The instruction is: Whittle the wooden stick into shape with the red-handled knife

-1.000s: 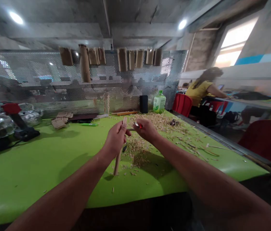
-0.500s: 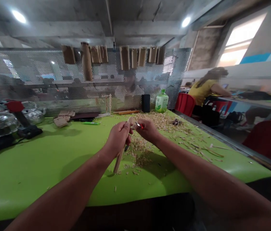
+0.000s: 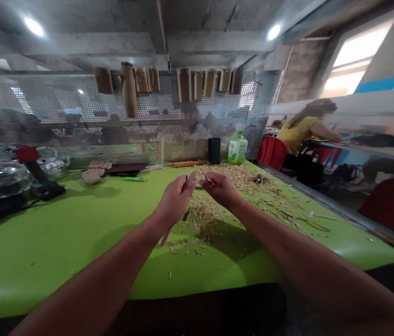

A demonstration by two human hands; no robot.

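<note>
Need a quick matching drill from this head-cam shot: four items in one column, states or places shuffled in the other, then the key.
Items
1. Left hand
2. Right hand
3. Wood shavings
4. Green-labelled plastic bottle

States or places
A. Scattered in a pile on the green table
B. Standing upright in front of the perforated metal screen
C. Gripping a wooden stick
D. Pinching a small red-handled knife

Pairs: 1-C, 2-D, 3-A, 4-B
</note>
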